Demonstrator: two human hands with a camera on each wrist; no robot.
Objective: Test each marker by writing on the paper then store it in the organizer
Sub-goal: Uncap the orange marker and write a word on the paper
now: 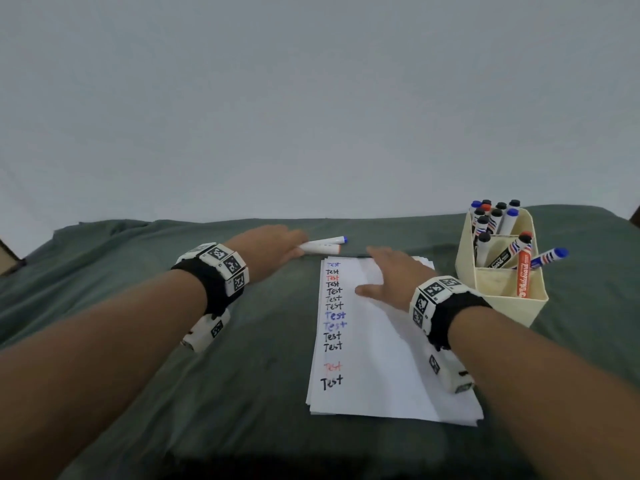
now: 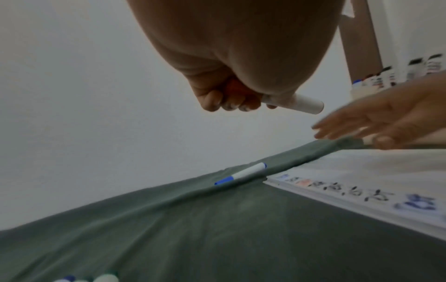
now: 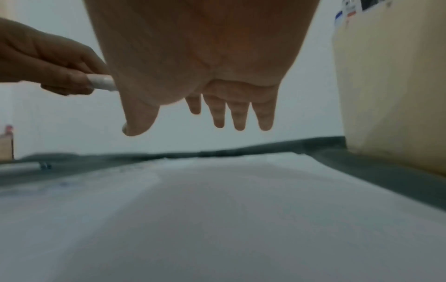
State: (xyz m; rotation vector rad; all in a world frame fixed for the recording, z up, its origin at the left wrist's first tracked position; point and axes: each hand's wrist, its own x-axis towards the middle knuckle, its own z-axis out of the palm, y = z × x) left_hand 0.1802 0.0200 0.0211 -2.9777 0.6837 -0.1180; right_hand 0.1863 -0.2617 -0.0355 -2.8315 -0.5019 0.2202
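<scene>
My left hand [image 1: 289, 245] grips a white marker with orange trim [image 1: 322, 250] just beyond the paper's far left corner; its fingers curl round the orange end [image 2: 235, 89] and the white barrel [image 2: 305, 104] sticks out. My right hand [image 1: 379, 270] hovers open over the top of the paper [image 1: 377, 358], fingers [image 3: 239, 116] straight and holding nothing. Several lines reading "Test" in black, red and blue run down the paper's left side. A blue-capped marker [image 1: 330, 241] lies on the cloth behind the held one. The cream organizer [image 1: 502, 306] stands to the right with several markers in it.
A green cloth [image 1: 225, 375] covers the table, and a pale wall rises right behind its far edge. The organizer's wall [image 3: 386, 95] stands close to the right of my right hand. More marker ends [image 2: 103, 278] show at the bottom of the left wrist view.
</scene>
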